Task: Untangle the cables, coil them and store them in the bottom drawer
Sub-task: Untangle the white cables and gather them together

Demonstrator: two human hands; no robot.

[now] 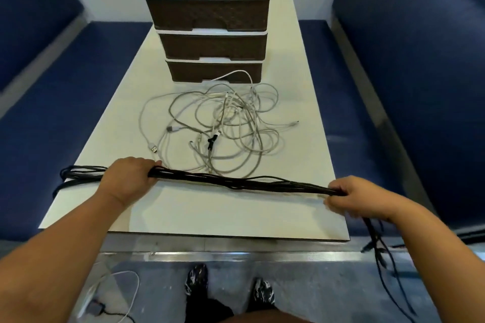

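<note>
Stretching a bundle of black cables across the near part of the table, the person is standing at the six o'clock edge and holding the strands taut between both hands. The left hand is curling its fingers round the bundle toward nine o'clock, and the right hand is pinching the strands at about three o'clock, right at the table's edge. The bundle's long axis is running nine to three, straight across in front of the person, so neither hand is nearer to it than the other; each has one end. Past the left hand the black strands are looping over the table's left edge, and past the right hand loose ends are hanging down toward the floor.

Just beyond the black bundle, toward twelve o'clock, a tangle of white cables is lying in loose overlapping loops, its near loops touching or passing under the black strands. Farther at twelve o'clock the drawer unit is standing, and its bottom drawer looks closed, with one white cable rising against its front.

To my eye the black bundle is being straightened before coiling; folding it would mean bringing one hand along that nine-to-three line toward the other
</note>
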